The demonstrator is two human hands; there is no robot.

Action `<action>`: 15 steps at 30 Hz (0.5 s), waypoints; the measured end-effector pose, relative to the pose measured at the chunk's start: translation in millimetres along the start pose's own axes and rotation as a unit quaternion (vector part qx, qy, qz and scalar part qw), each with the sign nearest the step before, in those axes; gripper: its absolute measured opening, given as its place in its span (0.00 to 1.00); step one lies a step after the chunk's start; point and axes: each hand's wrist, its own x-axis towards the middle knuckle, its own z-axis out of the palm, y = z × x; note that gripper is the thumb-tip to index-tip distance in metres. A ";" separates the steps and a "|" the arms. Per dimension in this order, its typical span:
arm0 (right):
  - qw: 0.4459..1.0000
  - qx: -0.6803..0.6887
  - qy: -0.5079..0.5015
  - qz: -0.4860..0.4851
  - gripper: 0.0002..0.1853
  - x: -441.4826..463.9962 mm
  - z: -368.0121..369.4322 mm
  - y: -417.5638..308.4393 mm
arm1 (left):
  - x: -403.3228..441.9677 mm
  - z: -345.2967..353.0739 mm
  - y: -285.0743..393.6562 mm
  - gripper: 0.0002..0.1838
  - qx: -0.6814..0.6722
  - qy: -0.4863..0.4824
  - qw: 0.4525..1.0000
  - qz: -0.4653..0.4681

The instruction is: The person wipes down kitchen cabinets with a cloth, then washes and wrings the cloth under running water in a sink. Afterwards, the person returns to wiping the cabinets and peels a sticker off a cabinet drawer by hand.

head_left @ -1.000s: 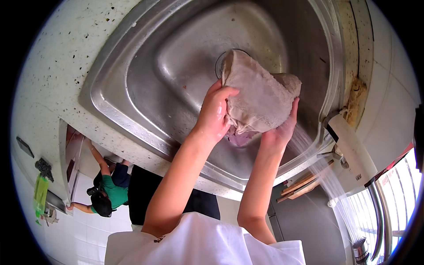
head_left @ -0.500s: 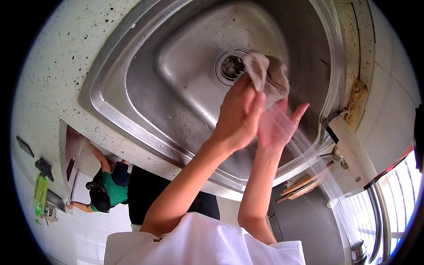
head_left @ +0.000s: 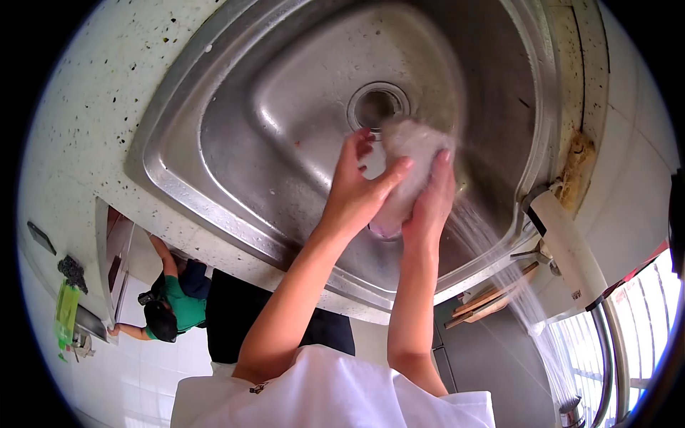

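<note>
A wet, pale grey-brown cloth (head_left: 412, 158) hangs over the steel sink (head_left: 235, 135), blurred by motion and close to the round drain (head_left: 377, 107). My right hand (head_left: 432, 203) grips it along its right side, thumb pressed on top. On the other side, my left hand (head_left: 354, 187) is open with curled, spread fingers; its thumb tip reaches the cloth's edge. Water (head_left: 492, 246) streams in from the lower right, from a spray tap (head_left: 571, 406), and passes beside my right hand.
Along the right rim is a white tap-like fixture (head_left: 567, 239). A brown sponge-like clump (head_left: 576, 160) lies behind it. Wooden boards (head_left: 492, 298) stand below the counter's edge. At left are a phone (head_left: 41, 237), a dark scrubber (head_left: 71, 272), a green bottle (head_left: 66, 314) and a person in green (head_left: 182, 307).
The cloth has moved down and spread out from a bunched shape. My left hand has let go and shifted left, fingers apart. My right hand has closed on the cloth.
</note>
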 end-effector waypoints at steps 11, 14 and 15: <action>0.994 -0.082 0.043 -0.064 0.20 -36.8 -45.2 19.2 | 15.4 14.8 -42.5 0.23 -0.123 0.087 0.988 -0.043; 0.987 -0.003 0.131 -0.094 0.18 -54.2 -81.9 10.4 | 13.7 24.3 -31.1 0.32 -0.146 0.083 0.984 -0.066; 0.974 -0.029 0.179 -0.133 0.17 -62.6 -105.3 9.1 | 13.5 26.5 -23.0 0.33 -0.152 0.075 0.981 -0.092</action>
